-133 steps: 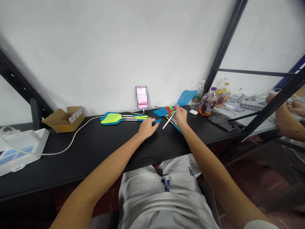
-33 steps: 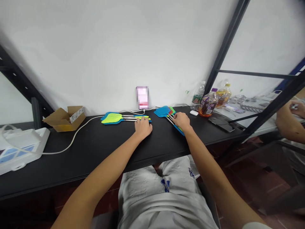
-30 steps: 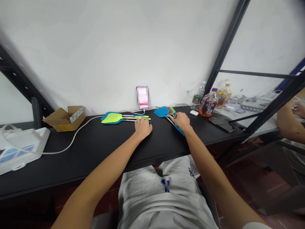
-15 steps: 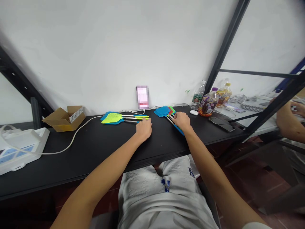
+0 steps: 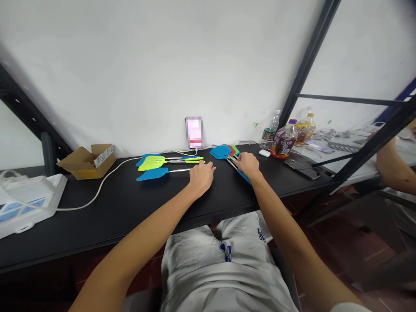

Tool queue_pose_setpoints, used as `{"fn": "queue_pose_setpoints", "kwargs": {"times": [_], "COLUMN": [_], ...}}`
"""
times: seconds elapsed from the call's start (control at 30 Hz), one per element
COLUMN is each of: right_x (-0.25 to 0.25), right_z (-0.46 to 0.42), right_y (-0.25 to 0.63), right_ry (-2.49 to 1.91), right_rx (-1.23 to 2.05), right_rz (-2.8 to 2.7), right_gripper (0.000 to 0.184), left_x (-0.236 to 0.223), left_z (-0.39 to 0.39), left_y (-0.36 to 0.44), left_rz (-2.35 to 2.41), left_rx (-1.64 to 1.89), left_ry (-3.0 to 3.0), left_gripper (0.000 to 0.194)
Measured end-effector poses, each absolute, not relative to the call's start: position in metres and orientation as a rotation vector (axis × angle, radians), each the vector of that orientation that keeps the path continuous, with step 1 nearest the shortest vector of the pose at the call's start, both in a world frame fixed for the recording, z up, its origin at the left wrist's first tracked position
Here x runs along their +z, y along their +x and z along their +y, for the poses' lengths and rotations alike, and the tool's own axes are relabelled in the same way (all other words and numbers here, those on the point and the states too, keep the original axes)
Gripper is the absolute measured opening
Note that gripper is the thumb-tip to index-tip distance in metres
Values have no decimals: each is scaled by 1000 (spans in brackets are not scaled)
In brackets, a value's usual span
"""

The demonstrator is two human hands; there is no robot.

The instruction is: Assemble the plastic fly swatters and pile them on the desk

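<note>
My left hand is closed round the handle of a blue fly swatter, whose flat head points left over the black table. Just behind it lie a lime-green fly swatter and another blue fly swatter, partly covered, with their handles toward the right. My right hand is closed at the metal shafts and handles of a fanned pile of fly swatters. In that pile a blue fly swatter lies on top, with a red fly swatter and a green fly swatter showing beneath. My right fingertips are partly hidden.
A phone leans on the wall with a white cable. At the left are an open cardboard box and a white power strip. Bottles, a white case and a dark phone sit right. Another person's arm shows beyond the frame.
Earlier my right hand held a blue swatter, which now lies on the right pile. My left hand has since drawn a blue swatter forward from the left pile. The right hand stays put.
</note>
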State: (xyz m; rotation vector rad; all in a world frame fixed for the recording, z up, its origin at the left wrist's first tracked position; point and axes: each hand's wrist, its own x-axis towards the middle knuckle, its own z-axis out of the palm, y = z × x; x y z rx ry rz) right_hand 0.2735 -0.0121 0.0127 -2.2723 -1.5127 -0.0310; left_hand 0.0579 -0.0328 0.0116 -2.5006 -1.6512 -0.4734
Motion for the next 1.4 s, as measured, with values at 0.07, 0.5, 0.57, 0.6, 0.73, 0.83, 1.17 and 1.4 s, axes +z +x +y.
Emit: {"fn": "queue_pose_setpoints", "kwargs": {"times": [0.07,0.5,0.57,0.6,0.73,0.83,1.17,1.4], "right_x": [12,14,16,18,20,21,26,24], "right_z": [-12,-15,-17,-18,-20,-20,-17,-8], "right_y": [274,270,267,265,258,254,252,264], "right_ry": [-2273,-2252,-2207,-2167,-1900,-1627,-982,-1023], "right_rx": [-37,-98,-169,-208,-239,-5,866,790], "right_rz": [-1522,-1507,-1461,-1442,-1408,-1388,-1259,-955], "right_gripper": [20,21,24,27,44,55,59,53], "left_x": [13,9,9,9,10,10,13,8], "left_z": [-35,-37,-37,-37,-37,-38,-44,-40], "left_y": [59,62,62,62,62,63,67,68], "left_rz": [-1626,-1385,-1307,-1261,-1067,-911,-577,-590], "left_rx": [-498,-706,-747,-774,-888,-910,-776,-893], "left_ry": [-2493,-2472,-2476,-2481,-2568,-2667,-2829,-2903], "left_gripper": [41,36,33,32,23,21,27,28]}}
